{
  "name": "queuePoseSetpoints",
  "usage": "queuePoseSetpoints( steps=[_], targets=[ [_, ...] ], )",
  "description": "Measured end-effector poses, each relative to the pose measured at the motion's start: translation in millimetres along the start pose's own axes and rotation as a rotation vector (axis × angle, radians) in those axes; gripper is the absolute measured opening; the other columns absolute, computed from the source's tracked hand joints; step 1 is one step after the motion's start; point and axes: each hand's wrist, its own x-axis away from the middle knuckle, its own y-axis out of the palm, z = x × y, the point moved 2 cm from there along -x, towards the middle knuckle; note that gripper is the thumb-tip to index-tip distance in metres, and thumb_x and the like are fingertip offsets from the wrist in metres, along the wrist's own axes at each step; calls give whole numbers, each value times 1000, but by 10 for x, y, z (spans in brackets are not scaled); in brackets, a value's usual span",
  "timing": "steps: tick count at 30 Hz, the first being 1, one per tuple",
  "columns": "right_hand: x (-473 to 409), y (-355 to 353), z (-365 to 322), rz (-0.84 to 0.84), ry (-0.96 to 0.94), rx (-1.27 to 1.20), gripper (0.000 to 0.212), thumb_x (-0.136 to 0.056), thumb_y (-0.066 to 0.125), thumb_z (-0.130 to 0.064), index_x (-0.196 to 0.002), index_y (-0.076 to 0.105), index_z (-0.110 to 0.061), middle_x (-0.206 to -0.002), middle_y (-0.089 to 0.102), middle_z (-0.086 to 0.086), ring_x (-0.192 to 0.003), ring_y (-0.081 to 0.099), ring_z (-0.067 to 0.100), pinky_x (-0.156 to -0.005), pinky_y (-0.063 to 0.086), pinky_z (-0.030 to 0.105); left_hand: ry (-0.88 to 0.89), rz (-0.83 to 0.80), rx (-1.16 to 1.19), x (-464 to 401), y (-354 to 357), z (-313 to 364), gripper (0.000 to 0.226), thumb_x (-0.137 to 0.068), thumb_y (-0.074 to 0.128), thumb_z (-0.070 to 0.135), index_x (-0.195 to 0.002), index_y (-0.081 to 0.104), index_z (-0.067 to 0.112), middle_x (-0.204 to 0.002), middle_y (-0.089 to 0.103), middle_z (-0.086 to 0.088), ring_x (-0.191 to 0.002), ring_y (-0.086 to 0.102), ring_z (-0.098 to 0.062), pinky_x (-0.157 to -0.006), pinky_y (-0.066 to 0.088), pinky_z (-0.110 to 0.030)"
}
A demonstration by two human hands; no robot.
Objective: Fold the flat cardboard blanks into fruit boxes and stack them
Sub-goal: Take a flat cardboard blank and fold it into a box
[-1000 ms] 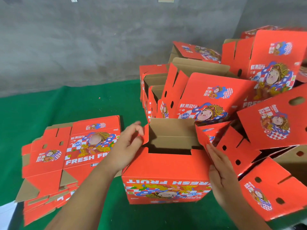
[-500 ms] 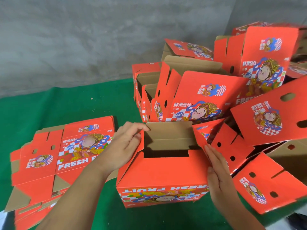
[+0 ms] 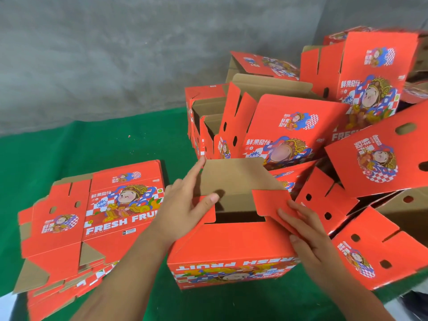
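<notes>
Light, stiff but creasable, the box (image 3: 234, 246) wanted holding by its flaps: the left hand (image 3: 185, 212) pressed one with straight fingers, the right hand (image 3: 303, 228) seemingly likewise.

Half-folded red box (image 3: 234, 249) near centre on green table (image 3: 69, 147), left hand (image 3: 185, 212) pressing its left flap (image 3: 206, 209), right hand (image 3: 308, 230) flat on right flap (image 3: 271, 202). Stack of flat blanks (image 3: 92, 216) left. Heap of folded boxes (image 3: 301, 126) far right, against grey wall (image 3: 115, 54).
</notes>
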Motion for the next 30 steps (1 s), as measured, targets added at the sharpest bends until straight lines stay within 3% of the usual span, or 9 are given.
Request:
queuePoseSetpoints(
  steps=[5,9,12,15,18,21,25,28,30],
  targets=[
    [-123,-122,-92,-99,74,-40,39,-91,54,-30,-126,72,-29,-148,44,-10,-141,39,8,-115,30,32,101,86,271,61,-64,44,34,-109,36,49,-136,54,39,-127,62,17,-123,59,-15,-103,44,-50],
    [-352,-155,-215,97,266,-159,57,-94,35,-61,-93,78,-24,-115,62,-8,-114,58,10,-110,40,44,38,157,300,128,-44,-23,43,-110,33,40,-109,73,23,-118,63,8,-115,60,-25,-98,42,-57],
    [-559,-72,-285,126,338,-91,61,-80,30,-81,-111,64,-41,-114,53,-11,-121,48,13,-117,32,41,4,153,258,171,-37,-47,52,-108,34,48,-96,75,19,-116,63,9,-114,59,-27,-100,39,-59],
    [-637,121,-267,-75,299,121,73,-72,26,-92,-134,46,-57,-134,40,-17,-136,28,9,-113,14,30,52,134,188,168,-49,-3,45,-107,35,54,-90,70,31,-116,61,14,-111,58,-24,-98,38,-58],
    [-744,173,-218,-104,236,197,61,-81,20,-81,-125,52,-52,-127,40,-39,-127,27,0,-108,15,31,45,116,219,180,-19,-37,40,-107,37,50,-94,69,30,-115,63,14,-111,59,-25,-96,40,-59],
    [-832,139,-192,-45,354,139,56,-95,27,-54,-134,58,-30,-135,51,-22,-128,38,9,-103,26,37,-31,71,304,196,29,-45,34,-103,41,47,-93,71,36,-114,67,13,-114,59,-26,-101,36,-60],
    [-568,98,-218,-82,276,50,53,-80,25,-80,-114,61,-63,-115,41,-56,-114,24,-35,-101,13,25,-57,-4,322,176,43,-18,24,-95,44,47,-86,65,51,-115,67,18,-119,55,-21,-107,32,-59],
    [-538,19,-188,-138,342,-99,44,-78,57,-72,-120,62,-61,-128,44,-38,-130,37,-10,-115,22,33,-108,-54,317,184,38,-25,22,-88,48,44,-85,70,47,-115,67,20,-123,50,-18,-111,30,-52],
    [-542,6,-191,-236,298,71,51,-83,77,-51,-126,52,-63,-136,40,-20,-134,37,10,-114,27,32,-129,-94,162,219,49,-16,12,-83,55,44,-85,67,41,-116,63,26,-119,46,-14,-111,30,-49]
  ],
)
